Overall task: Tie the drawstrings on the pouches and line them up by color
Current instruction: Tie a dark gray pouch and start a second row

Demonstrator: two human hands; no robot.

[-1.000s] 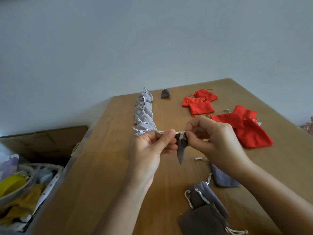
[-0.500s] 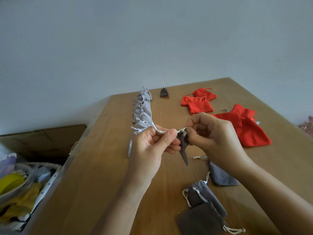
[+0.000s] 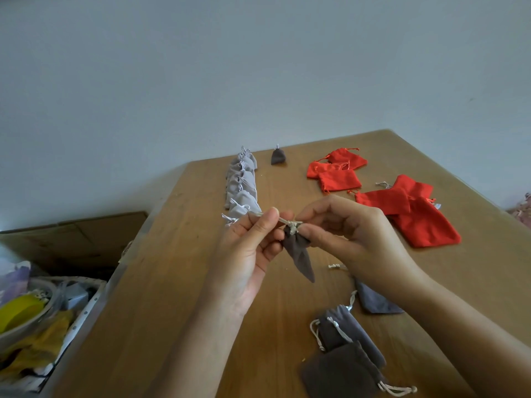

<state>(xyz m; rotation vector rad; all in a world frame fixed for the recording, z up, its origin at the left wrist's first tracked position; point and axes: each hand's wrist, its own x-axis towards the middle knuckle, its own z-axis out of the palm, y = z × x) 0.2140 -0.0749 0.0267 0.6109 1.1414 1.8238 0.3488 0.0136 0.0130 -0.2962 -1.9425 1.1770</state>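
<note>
Dark grey pouch (image 3: 298, 255) hangs point-down between the hands. Fingers of the left hand (image 3: 247, 254) pinch its drawstring (image 3: 284, 220), stretched leftward; those of the right hand (image 3: 353, 232) pinch the knotted neck (image 3: 293, 227).

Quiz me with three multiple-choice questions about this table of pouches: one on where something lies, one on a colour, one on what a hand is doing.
1. The row of light grey pouches lies:
A. left of the red pouches
B. right of the red pouches
C. under the red pouches

2. The held pouch is:
A. red
B. dark grey
C. yellow

3. The left hand is:
A. flat on the table
B. holding a red pouch
C. pinching the drawstring

Answers:
1. A: the row runs along the table's left side, with the red ones to its right.
2. B: its cloth is dark grey.
3. C: the thumb and a finger pinch the cord beside the knot.
</note>
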